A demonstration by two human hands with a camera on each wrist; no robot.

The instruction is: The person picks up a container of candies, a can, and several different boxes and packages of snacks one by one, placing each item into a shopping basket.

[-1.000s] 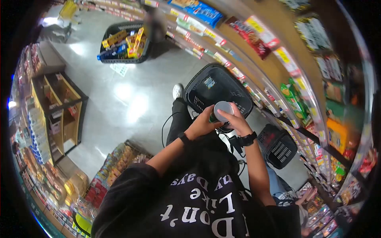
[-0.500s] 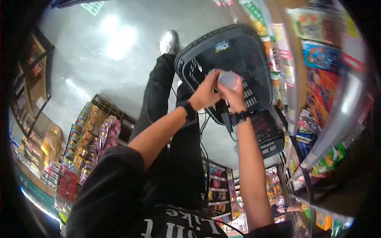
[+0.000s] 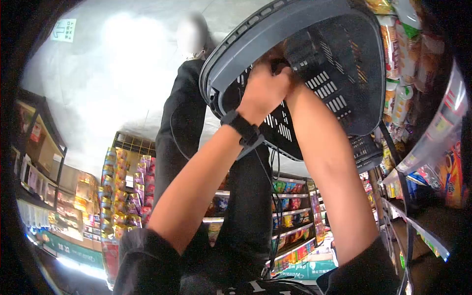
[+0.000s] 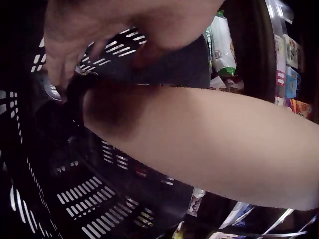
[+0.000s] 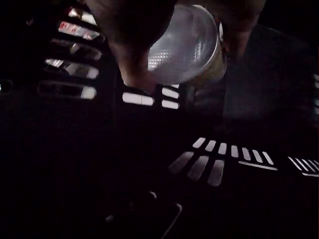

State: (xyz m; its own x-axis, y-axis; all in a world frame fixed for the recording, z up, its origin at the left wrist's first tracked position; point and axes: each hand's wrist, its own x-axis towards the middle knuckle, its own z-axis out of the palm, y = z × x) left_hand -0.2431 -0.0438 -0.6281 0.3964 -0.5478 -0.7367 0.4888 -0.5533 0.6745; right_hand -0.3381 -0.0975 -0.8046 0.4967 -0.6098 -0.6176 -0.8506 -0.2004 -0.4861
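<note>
A black shopping basket (image 3: 246, 46) with slotted sides stands before the person, and both hands reach into it. Deep inside, the right hand (image 5: 142, 35) grips a round canister (image 5: 192, 47) with a translucent plastic lid, thumb and fingers on opposite sides. The left hand (image 3: 268, 91) lies over the right wrist in the head view, hiding most of the right hand. In the left wrist view the left hand (image 4: 124, 25) spans above the right forearm (image 4: 199, 139), its fingers extended down to the edge of the lid (image 4: 52, 92), its thumb apart from it.
Shelves of packaged snacks (image 3: 400, 93) run close along the right. A rack of hanging packets (image 3: 118, 187) stands at the left, and another dark basket (image 3: 364, 152) sits beyond the first. Cables (image 3: 275, 167) hang below the wrists.
Both hands have moved down into the basket with the canister, which they held above it earlier. The right hand has gone deeper. The view has tilted, and the basket now appears larger and nearer.
</note>
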